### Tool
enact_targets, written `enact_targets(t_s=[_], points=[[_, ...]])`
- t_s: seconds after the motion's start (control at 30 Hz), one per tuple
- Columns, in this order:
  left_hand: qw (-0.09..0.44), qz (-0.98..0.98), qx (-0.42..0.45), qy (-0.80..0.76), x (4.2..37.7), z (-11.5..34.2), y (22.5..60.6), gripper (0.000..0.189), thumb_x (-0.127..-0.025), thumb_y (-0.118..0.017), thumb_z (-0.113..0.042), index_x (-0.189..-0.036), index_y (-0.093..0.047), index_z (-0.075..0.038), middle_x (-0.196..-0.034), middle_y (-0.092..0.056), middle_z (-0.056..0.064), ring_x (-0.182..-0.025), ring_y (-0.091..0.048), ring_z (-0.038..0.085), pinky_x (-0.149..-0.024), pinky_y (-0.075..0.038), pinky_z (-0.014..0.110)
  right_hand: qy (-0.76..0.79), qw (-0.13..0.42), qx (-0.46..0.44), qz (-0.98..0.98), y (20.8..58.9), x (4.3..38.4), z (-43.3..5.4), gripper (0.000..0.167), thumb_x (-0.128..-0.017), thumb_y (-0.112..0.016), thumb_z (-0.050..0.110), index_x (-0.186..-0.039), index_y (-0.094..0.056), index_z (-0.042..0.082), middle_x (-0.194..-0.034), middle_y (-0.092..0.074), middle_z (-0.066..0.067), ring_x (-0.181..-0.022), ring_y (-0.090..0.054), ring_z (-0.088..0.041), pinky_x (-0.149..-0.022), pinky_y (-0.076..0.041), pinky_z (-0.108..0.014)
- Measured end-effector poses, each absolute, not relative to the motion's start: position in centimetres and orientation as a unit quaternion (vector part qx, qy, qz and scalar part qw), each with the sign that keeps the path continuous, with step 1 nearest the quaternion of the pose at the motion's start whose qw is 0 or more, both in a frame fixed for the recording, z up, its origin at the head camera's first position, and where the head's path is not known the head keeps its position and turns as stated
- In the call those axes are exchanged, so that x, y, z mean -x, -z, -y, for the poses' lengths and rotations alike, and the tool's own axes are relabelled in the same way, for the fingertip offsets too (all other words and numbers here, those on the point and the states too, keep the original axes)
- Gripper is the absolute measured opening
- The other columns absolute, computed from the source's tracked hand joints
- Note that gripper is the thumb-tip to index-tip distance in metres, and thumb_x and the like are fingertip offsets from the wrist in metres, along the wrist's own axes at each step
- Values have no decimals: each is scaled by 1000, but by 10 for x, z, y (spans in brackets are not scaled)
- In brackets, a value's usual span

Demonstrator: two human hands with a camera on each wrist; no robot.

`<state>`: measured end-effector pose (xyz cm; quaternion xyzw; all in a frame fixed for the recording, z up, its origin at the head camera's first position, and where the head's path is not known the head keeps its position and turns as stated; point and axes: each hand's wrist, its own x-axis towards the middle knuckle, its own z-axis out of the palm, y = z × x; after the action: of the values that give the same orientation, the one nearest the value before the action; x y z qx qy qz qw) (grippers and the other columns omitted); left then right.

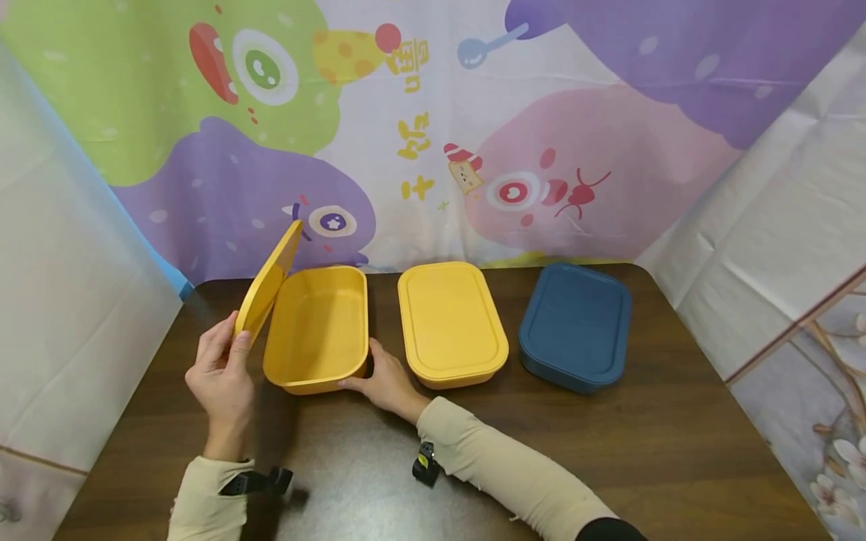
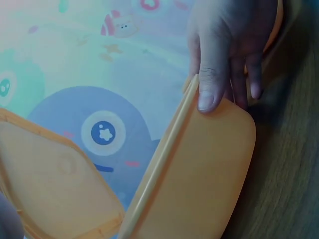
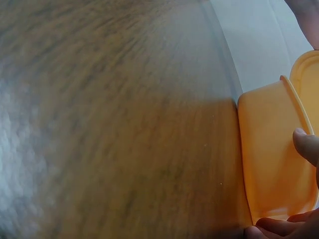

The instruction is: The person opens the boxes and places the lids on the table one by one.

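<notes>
On the left of the table an uncovered yellow lunch box (image 1: 318, 327) stands with its inside bare in the head view. My left hand (image 1: 219, 376) pinches the near end of its yellow lid (image 1: 269, 285), thumb on one face and fingers on the other. The lid is tilted up on edge along the box's left side. At the near right corner, my right hand (image 1: 391, 385) grips the box, with the thumb on the front wall (image 3: 271, 144) and fingers round the right side. The lid's ribbed underside (image 2: 55, 174) shows in the left wrist view.
Right of the uncovered box stands a lidded yellow lunch box (image 1: 452, 319), then a lidded dark blue one (image 1: 575, 323). All three sit near the far edge of the brown wooden table (image 1: 379, 481). A cartoon-printed curtain (image 1: 419, 225) hangs right behind it.
</notes>
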<state>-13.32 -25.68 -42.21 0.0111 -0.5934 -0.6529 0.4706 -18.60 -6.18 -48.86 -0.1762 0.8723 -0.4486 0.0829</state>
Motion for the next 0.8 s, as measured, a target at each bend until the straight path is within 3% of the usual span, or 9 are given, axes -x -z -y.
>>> enact_targets(t_s=[0.5, 0.8], points=[[512, 486, -42, 707, 134, 261, 417, 28, -84, -68, 8, -111, -66, 15, -97, -70, 6, -95, -66, 15, -85, -54, 18, 444, 89, 173, -874, 490, 187, 63, 85, -79, -79, 43, -145, -39, 8, -139, -56, -10, -129, -53, -25, -107, -43, -39], [502, 425, -82, 748, 134, 270, 414, 35, -82, -73, 1, -114, -66, 13, -103, -72, 10, -97, -67, 22, -85, -55, 21, 443, 88, 172, -875, 490, 187, 62, 86, -79, -79, 44, -146, -38, 9, -140, -56, -10, -129, -53, -24, -107, -43, -38]])
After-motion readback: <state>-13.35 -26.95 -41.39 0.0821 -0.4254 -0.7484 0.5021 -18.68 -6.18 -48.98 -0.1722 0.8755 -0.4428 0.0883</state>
